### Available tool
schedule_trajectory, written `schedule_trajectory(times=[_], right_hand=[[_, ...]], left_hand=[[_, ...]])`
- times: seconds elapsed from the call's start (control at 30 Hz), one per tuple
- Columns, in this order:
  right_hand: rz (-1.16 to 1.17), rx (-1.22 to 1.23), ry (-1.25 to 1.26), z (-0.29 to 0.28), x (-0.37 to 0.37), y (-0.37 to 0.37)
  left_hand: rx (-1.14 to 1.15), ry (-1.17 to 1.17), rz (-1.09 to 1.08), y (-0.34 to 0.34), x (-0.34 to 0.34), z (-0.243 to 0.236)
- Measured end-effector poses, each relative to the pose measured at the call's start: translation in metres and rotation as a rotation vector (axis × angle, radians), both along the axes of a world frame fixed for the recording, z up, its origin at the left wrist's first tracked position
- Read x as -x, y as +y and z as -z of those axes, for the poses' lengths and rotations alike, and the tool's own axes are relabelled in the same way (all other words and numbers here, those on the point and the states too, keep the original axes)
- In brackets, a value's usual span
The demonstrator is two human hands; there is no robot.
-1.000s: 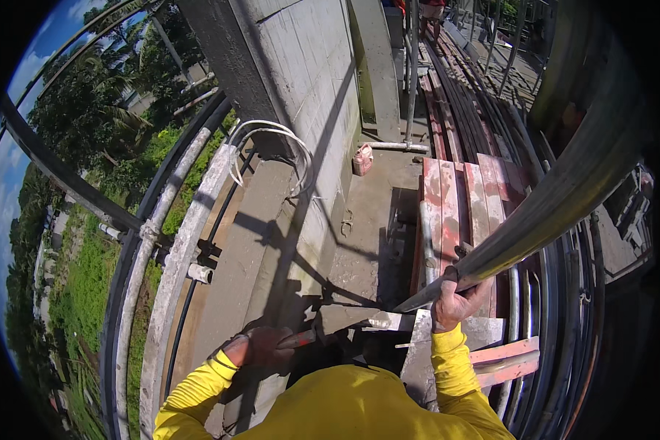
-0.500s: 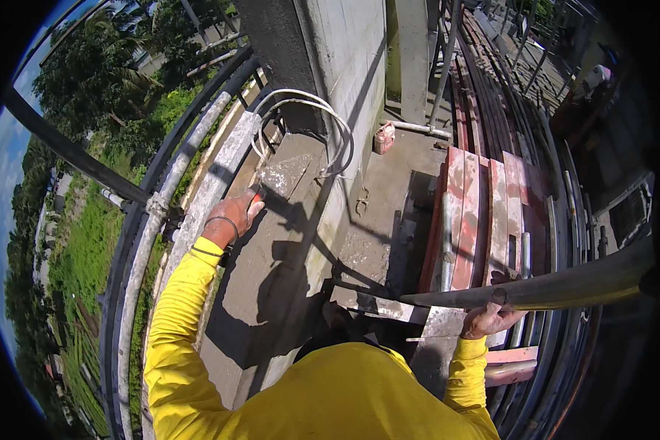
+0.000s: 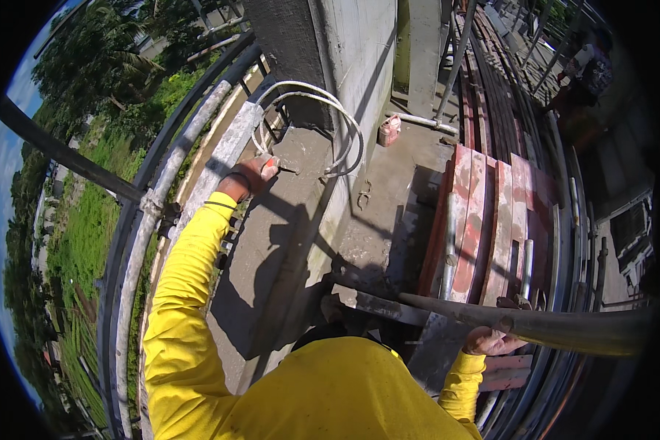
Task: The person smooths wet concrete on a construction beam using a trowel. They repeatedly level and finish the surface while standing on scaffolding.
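Your left grip [image 3: 254, 174] pinches the trowel [image 3: 276, 166], pointing right over the ledge [image 3: 260, 220]; right grip [image 3: 491, 341] clasps pole [image 3: 579, 330].

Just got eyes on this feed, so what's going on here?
A person in yellow sleeves is working with both hands at a grey ledge beside a wall. The left hand holds a trowel low over the ledge's far part, close to a loop of white hose. The right hand grips a grey pole, next to reddish planks. Another person is at the upper right.
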State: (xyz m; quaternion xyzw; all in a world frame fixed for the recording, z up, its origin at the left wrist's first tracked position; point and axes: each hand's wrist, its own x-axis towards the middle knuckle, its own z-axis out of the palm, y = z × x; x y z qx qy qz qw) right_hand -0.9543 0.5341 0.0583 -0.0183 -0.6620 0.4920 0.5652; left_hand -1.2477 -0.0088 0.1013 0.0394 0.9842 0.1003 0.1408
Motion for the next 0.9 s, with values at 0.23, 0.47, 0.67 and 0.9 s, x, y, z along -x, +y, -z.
schedule_trajectory(times=[0.23,0.47,0.67,0.9], right_hand=[[0.016,0.066,0.004,-0.005,0.003,-0.007],[0.066,0.087,0.012,0.007,0.000,-0.003],[0.006,0.016,0.015,-0.004,0.005,-0.005],[0.054,0.086,0.042,0.005,0.005,-0.008]], left_hand=[[-0.026,0.047,0.004,-0.030,0.016,0.011],[-0.090,-0.030,-0.097,-0.031,0.016,0.001],[-0.094,-0.006,-0.119,-0.037,0.011,0.013],[-0.302,-0.268,-0.434,-0.002,-0.011,-0.024]])
